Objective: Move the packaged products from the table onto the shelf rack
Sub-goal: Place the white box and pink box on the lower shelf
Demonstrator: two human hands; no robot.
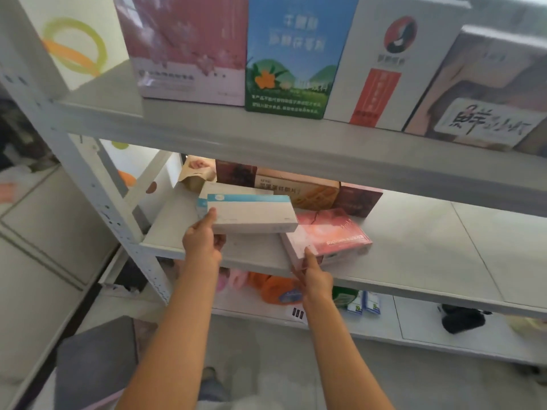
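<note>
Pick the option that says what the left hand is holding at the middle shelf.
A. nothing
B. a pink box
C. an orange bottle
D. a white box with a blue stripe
D: the left hand has its grip on the corner of the white box with a blue stripe, while the pink box is at the right hand.

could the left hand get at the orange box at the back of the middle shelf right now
Probably not yet. The left hand grips a white and blue box that sits right in front of the orange box, blocking the way.
</note>
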